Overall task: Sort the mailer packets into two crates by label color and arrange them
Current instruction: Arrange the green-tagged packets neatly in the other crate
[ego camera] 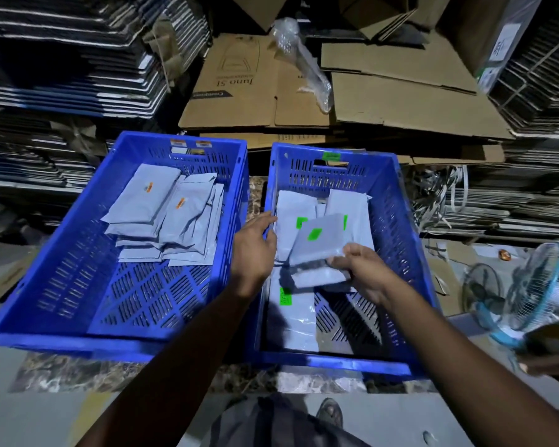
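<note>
Two blue crates stand side by side on a low marble slab. The left crate [78, 330] holds a pile of grey mailer packets with orange labels [162, 214] at its far end. The right crate [407, 253] holds grey packets with green labels [292, 217]; one green-labelled packet [291, 314] lies along its near left side. My right hand [365, 269] grips a small stack of grey packets [320, 246], the top one showing a green label, above the middle of the right crate. My left hand [255, 250] hovers over the right crate's left wall, fingers relaxed and holding nothing.
Flattened cardboard boxes [368, 91] and tall stacks of dark sheets [62, 75] rise behind the crates. A roll of bubble wrap [307, 66] lies on the cardboard. Two small fans [530, 295] sit on the floor at the right. My foot [329, 411] shows below.
</note>
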`<state>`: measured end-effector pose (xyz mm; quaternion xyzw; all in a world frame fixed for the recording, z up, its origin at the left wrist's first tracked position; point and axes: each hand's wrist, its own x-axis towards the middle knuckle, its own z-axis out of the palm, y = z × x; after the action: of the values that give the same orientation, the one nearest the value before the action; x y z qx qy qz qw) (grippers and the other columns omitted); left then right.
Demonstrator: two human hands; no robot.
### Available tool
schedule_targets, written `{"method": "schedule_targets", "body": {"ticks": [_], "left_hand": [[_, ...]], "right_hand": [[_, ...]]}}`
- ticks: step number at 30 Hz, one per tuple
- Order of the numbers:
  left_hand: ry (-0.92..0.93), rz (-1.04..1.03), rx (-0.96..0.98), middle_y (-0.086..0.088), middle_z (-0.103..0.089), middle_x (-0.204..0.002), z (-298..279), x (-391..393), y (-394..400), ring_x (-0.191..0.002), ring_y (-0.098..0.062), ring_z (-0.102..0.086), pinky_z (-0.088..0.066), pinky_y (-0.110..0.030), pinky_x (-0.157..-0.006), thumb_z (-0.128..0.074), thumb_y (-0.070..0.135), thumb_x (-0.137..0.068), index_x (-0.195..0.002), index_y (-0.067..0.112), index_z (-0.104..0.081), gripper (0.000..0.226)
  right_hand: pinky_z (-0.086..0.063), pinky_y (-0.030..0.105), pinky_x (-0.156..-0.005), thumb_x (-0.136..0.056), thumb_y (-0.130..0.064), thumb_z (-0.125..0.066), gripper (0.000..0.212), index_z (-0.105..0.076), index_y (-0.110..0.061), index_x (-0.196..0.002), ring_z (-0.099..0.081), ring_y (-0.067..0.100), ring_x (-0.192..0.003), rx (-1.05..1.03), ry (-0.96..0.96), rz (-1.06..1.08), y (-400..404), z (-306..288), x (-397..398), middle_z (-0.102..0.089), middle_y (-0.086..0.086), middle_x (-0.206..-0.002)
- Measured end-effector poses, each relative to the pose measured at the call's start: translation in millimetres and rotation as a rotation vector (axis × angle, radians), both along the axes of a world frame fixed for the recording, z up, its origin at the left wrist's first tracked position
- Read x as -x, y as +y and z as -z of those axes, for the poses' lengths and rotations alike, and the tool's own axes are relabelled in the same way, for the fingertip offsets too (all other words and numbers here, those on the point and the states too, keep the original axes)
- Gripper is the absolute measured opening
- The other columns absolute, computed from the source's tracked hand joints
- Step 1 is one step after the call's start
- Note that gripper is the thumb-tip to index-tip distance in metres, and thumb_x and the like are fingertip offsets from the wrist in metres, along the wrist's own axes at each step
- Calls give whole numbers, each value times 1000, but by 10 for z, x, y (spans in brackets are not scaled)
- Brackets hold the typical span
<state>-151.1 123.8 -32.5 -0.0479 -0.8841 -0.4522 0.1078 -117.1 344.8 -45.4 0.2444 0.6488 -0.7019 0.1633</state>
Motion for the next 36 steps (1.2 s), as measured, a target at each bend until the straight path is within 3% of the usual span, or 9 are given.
{"method": "schedule_targets", "body": {"ticks": [2,6,9,11,15,21,27,32,36], "left_hand": [[18,9,15,-2,-61,-136,10,3,11,-126,-12,-55,-31,-15,-110,-54,5,-93,-123,11,-68,34],[90,56,178,-11,-63,-131,-5,3,19,-127,-23,-54,-34,-27,-111,-52,1,-91,-120,6,-68,33],[214,174,407,-12,-68,-114,-95,-30,47,-115,-31,-57,-48,-39,-99,-54,4,-90,-114,7,-68,28],[178,296,467,-11,-66,-114,-171,-77,112,-113,-29,-56,-48,-39,-93,-51,9,-93,-118,8,-65,28],[-132,327,173,-12,-48,-143,-261,-112,339,-129,-28,-47,-37,-37,-108,-58,26,-97,-147,10,-36,57],[-572,293,-207,-6,-62,-115,-97,-49,417,-100,-27,-64,-56,-46,-87,-73,8,-84,-148,38,-26,85],[-775,384,419,-17,-56,-96,167,-278,569,-77,-25,-55,-39,-28,-46,-48,-8,-83,-145,18,-27,71],[-729,289,790,-28,-54,-130,388,-292,559,-121,-40,-55,-47,-41,-90,-58,1,-89,-144,1,-25,64],[-396,289,1029,-27,-44,-134,504,-443,651,-118,-39,-52,-49,-42,-90,-48,10,-94,-150,11,-22,61]], "right_hand": [[-55,30,-60,-84,-10,-72,14,-64,-11,-95,-68,23,-73,98,-123,-17,62,94,-123,-70,13,-93],[-50,37,-85,-70,-29,-89,76,-55,4,-129,-62,27,-104,-86,-210,-6,-50,234,6,-65,12,-124],[-50,32,-66,-86,-12,-76,36,-59,-1,-115,-60,25,-87,-159,-80,27,-53,192,33,-66,15,-119],[-50,34,-60,-85,-15,-76,44,-58,-1,-123,-60,26,-78,-69,-35,-1,39,159,-61,-66,19,-115],[-52,43,-80,-96,-3,-58,32,-57,-4,-128,-67,34,-99,149,75,-111,145,96,-284,-68,21,-120],[-54,48,-93,-94,-15,-66,34,-57,-12,-126,-69,26,-97,-2,78,-46,243,170,-343,-70,10,-110],[-55,37,-74,-92,-30,-65,25,-59,-21,-115,-70,24,-79,-586,72,0,419,307,-313,-71,5,-92],[-55,33,-71,-90,-33,-64,9,-64,-24,-93,-73,16,-74,-622,117,-118,366,321,-298,-73,0,-90],[-48,27,-64,-93,-34,-60,11,-64,-24,-91,-69,16,-78,-762,127,-221,404,326,-291,-71,-1,-91]]}}
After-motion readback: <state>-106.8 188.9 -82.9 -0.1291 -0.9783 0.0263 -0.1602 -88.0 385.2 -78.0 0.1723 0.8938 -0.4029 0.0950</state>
